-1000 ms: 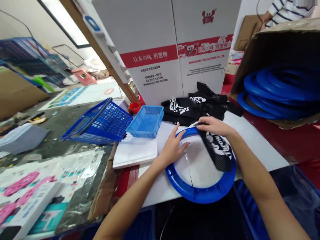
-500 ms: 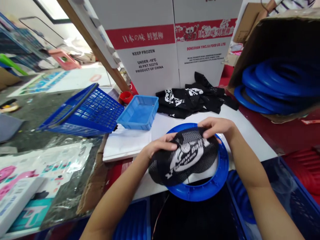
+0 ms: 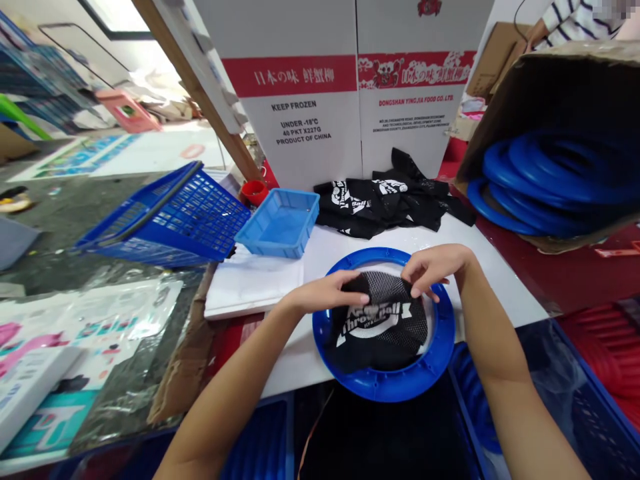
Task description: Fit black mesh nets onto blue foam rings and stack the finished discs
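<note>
A blue plastic ring point(image 3: 430, 367) lies flat on the white table point(image 3: 500, 280) in front of me, overhanging its near edge. Inside the ring sits a black mesh net with white print point(image 3: 383, 323). My left hand point(image 3: 330, 293) pinches the net's far left edge. My right hand point(image 3: 433, 267) pinches its far right edge, over the ring's far rim. A pile of more black printed nets point(image 3: 385, 200) lies further back on the table.
A light blue tray point(image 3: 280, 230) and a tipped dark blue basket point(image 3: 175, 217) stand to the left. White cartons point(image 3: 350, 87) rise behind. A cardboard box point(image 3: 565, 73) at right holds several blue rings point(image 3: 550, 183). Another person's striped sleeve point(image 3: 575, 20) shows at top right.
The net hung folded from my right hand over the ring. Both hands then spread it open and lowered it into the ring, where it now lies.
</note>
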`<control>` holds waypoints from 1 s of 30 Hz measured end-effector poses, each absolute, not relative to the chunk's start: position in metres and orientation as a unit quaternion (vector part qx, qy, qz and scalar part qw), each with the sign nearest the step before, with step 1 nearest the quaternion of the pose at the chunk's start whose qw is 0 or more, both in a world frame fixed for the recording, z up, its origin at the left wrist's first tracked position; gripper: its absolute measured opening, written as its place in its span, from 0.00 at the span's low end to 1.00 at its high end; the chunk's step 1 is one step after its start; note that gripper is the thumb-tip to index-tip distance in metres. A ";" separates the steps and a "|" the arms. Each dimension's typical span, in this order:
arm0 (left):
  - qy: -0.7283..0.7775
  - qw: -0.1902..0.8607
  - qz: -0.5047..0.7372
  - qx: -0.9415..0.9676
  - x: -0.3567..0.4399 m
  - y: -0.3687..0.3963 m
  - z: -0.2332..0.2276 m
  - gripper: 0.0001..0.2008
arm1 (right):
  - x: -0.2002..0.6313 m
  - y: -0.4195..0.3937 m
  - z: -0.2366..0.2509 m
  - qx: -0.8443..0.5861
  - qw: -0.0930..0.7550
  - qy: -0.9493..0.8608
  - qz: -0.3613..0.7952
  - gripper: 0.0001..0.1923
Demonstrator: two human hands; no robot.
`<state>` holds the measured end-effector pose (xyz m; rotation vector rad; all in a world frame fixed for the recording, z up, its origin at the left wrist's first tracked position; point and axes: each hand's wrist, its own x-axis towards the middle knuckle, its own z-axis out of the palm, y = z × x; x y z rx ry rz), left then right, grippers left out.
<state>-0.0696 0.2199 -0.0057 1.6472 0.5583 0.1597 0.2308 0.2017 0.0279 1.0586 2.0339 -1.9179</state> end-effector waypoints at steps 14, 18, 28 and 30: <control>0.272 0.723 0.171 0.612 -0.061 0.203 -0.009 0.21 | 0.202 0.223 -0.011 0.564 -0.059 0.805 -0.177 0.05; 0.376 0.537 0.222 0.722 -0.057 0.220 -0.024 0.10 | 0.199 0.218 -0.002 0.579 -0.036 0.797 -0.169 0.07; 0.113 0.659 0.050 0.742 -0.051 0.193 -0.010 0.13 | 0.208 0.204 0.016 0.646 0.054 0.672 -0.359 0.07; 0.137 0.646 0.074 0.747 -0.052 0.196 -0.011 0.12 | 0.210 0.205 0.015 0.639 0.037 0.696 -0.325 0.07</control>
